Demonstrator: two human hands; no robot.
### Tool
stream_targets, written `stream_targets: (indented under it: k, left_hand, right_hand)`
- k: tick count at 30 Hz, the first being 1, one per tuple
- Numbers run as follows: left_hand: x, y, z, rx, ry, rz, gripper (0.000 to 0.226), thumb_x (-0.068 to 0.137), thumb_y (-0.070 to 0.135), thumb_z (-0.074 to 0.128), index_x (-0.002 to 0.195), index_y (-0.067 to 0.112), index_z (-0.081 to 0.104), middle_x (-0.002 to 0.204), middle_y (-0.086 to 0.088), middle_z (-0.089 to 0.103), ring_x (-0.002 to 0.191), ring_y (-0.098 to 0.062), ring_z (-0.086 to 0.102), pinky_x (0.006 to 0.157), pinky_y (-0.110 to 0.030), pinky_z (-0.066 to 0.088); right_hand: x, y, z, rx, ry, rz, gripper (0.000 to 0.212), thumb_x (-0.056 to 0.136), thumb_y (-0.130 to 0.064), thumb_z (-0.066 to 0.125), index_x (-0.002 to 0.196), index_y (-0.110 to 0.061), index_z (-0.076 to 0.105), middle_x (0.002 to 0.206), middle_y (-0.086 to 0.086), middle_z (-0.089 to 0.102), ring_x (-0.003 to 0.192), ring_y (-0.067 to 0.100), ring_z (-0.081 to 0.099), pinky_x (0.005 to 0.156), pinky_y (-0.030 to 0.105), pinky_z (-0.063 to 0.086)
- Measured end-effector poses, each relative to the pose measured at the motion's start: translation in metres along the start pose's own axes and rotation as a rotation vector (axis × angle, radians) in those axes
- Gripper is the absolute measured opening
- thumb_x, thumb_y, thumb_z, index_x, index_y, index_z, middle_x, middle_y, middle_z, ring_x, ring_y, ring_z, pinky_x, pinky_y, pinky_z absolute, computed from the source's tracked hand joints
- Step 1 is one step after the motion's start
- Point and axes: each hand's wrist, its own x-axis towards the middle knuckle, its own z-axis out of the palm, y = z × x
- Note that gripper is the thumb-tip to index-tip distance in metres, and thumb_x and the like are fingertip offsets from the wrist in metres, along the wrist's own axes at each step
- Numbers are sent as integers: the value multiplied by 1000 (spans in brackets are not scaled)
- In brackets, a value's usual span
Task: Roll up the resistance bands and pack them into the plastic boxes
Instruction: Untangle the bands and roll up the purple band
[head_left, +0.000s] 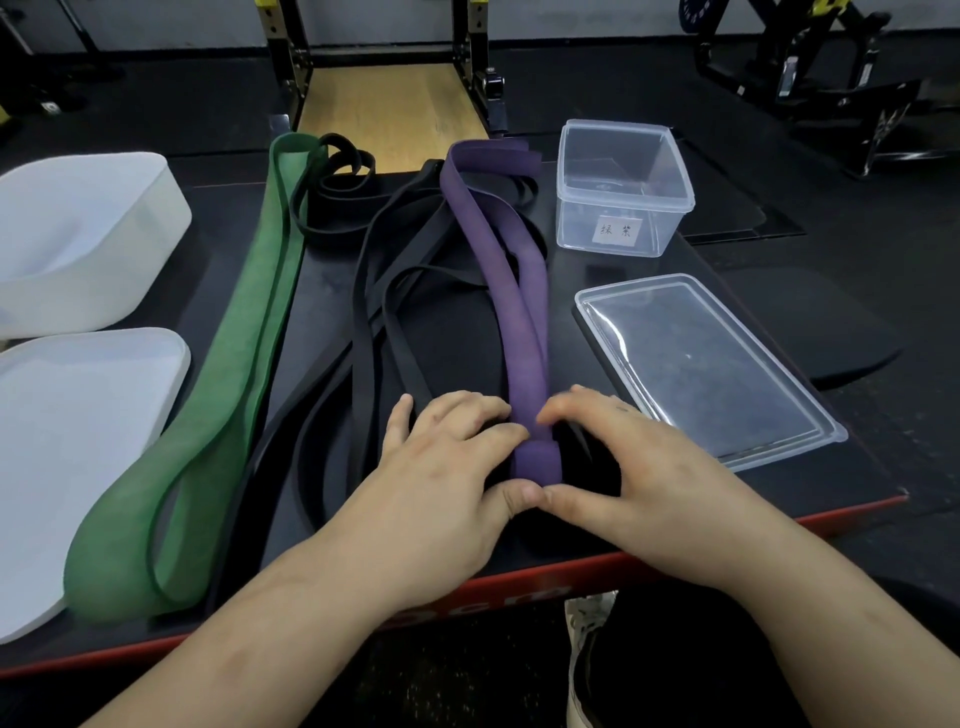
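A purple resistance band (506, 291) runs lengthwise down the black platform (322, 291), its near end turned into a small roll (536, 460). My left hand (447, 478) and my right hand (623, 467) pinch that roll from either side, thumbs meeting below it. A wide green band (234, 364) lies stretched out to the left. Several black bands (384, 312) lie tangled between the green and purple ones. A clear plastic box (623, 187) with a paper label stands open at the back right, with its clear lid (706, 364) lying flat in front of it.
A frosted white box (78, 239) and its lid (67, 457) sit at the left edge. The platform's red front edge (519, 587) is close to my wrists. Gym racks and machines stand on the dark floor behind. A shoe (582, 670) shows below.
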Motion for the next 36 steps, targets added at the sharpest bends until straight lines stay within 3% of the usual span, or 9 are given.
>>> stream_targets:
  k: [2,7,10,16,20,24,27,30,36]
  left_hand:
    - [1,2,-1,-15,-12,-14,72,90,72,17,151,40,38,157,26,23,150,4,-1,127,-50,-3]
    - [-1,1,-3,-118,-2,-18,68,90,70,44,151,47,24,160,25,26,148,13,0,127,-42,-7]
    - [-2,1,-3,-115,36,-8,64,90,58,62,145,49,31,156,26,31,148,13,2,127,-42,-5]
    - [4,2,-5,-132,98,-31,47,101,47,52,146,40,44,150,26,42,149,9,10,127,-43,0]
    - [4,1,-11,-186,78,-64,46,103,43,48,149,35,44,153,23,40,147,11,9,128,-40,-1]
    - [-4,1,-12,-198,23,4,42,104,42,48,145,36,46,142,33,39,138,23,1,128,-40,-5]
    - [-12,3,-11,-187,-17,62,39,103,43,51,141,37,48,141,36,38,144,20,-2,127,-40,-9]
    - [-15,7,-7,-111,-43,131,42,101,49,48,142,40,44,154,28,35,148,13,-5,126,-44,-12]
    - [-12,7,-4,-60,-34,162,47,102,53,43,146,39,42,157,24,35,150,10,0,125,-42,-12]
  right_hand:
    - [-1,-3,-1,7,1,-1,39,88,-59,70,120,-54,48,136,-24,55,137,-5,41,114,31,40]
    - [3,-1,-1,-50,28,-12,39,97,-51,58,135,-44,56,149,-22,50,143,-19,17,124,19,15]
    - [7,1,1,-67,45,-21,44,99,-50,56,140,-37,57,151,-21,49,143,-17,17,125,20,14]
    - [10,5,-1,-8,58,-29,48,90,-60,60,134,-43,60,128,-37,49,143,-17,24,117,12,23]
    - [9,5,-1,-61,24,17,81,79,-70,70,150,-50,37,155,-27,35,150,-12,12,121,22,21]
    - [6,5,-7,-35,-36,4,81,72,-74,72,145,-56,39,159,-24,34,149,-15,9,123,27,23]
    - [1,9,-23,11,-39,10,72,70,-79,65,135,-52,52,143,-28,50,141,-17,31,116,25,33]
    - [8,8,-21,-34,95,45,42,86,-61,60,123,-42,66,117,-24,65,115,-7,55,102,21,43]
    - [43,4,-6,1,283,277,17,91,-50,67,100,-36,71,86,-16,68,87,2,62,84,29,51]
